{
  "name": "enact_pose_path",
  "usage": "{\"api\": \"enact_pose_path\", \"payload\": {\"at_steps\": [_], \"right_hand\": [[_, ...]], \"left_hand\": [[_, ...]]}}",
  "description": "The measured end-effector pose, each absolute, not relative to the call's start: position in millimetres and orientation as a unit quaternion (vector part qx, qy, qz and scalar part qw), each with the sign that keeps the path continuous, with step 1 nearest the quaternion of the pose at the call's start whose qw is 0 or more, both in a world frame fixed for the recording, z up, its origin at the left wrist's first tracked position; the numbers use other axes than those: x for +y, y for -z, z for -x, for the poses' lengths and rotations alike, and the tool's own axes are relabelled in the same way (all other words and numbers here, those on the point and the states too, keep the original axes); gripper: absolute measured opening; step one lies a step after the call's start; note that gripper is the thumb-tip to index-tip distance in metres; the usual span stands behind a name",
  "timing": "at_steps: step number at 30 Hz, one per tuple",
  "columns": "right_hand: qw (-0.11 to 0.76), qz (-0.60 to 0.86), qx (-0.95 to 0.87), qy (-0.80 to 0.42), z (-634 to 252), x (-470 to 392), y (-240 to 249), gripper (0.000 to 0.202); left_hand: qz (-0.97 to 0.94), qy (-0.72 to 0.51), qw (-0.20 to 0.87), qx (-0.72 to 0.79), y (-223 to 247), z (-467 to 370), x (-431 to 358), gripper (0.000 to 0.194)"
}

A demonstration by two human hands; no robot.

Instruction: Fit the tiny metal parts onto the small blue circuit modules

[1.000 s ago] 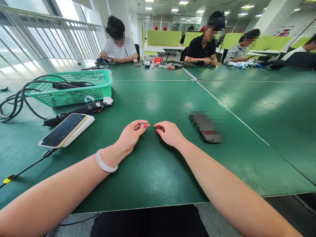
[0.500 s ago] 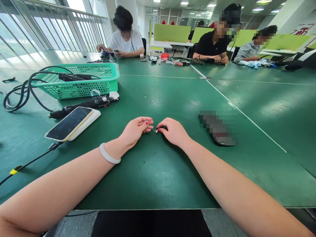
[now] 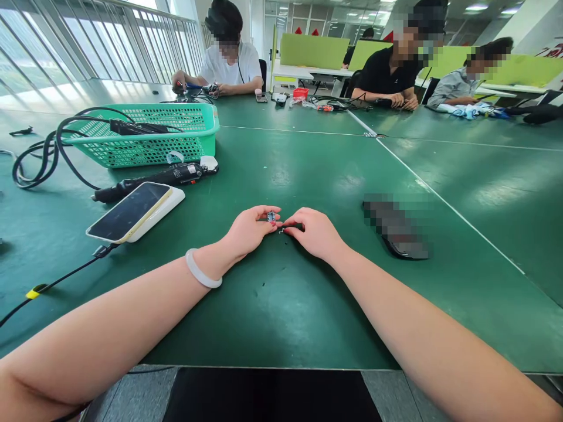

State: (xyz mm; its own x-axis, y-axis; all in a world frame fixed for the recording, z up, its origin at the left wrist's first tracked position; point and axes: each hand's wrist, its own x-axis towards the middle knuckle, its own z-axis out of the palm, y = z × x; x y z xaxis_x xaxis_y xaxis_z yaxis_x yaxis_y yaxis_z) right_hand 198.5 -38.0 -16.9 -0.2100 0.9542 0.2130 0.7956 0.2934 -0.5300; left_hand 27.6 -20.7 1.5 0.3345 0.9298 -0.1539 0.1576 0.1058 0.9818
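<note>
Near the middle of the green table (image 3: pixel 281 316), my left hand (image 3: pixel 250 231) holds a small dark part with light marks (image 3: pixel 271 217) between its fingers. A pale bracelet (image 3: pixel 201 271) circles the left wrist. My right hand (image 3: pixel 317 232) is close beside it, thumb and forefinger pinched at a tiny silvery piece (image 3: pixel 282 230). The fingertips of both hands nearly meet, and the details of the small parts are too fine to make out.
At the left are a green basket (image 3: pixel 153 140) with cables, a black tool (image 3: pixel 162 179), and a phone (image 3: pixel 129 211) on a white block. A dark, blurred object (image 3: pixel 398 230) lies right. Several people sit across the table.
The view has shifted slightly. The dark part in my left hand now shows more plainly between the fingers, and my right fingertips have come closer to the left hand.
</note>
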Motion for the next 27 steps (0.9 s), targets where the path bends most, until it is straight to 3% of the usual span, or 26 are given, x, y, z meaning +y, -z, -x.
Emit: {"api": "enact_pose_path", "payload": {"at_steps": [9,22,27], "right_hand": [[0.272,0.572,-0.76,-0.149,-197.9,-40.7,15.4,0.013],[0.255,0.568,-0.766,-0.158,-192.9,-41.2,17.7,0.007],[0.275,0.57,-0.759,-0.153,-191.6,-42.6,15.6,0.011]], "left_hand": [[-0.593,-0.334,0.56,0.472,-1.4,-27.7,-22.4,0.038],[-0.634,-0.323,0.553,0.434,8.9,-26.8,-19.8,0.061],[-0.648,-0.315,0.544,0.431,10.7,-26.7,-19.8,0.052]]}}
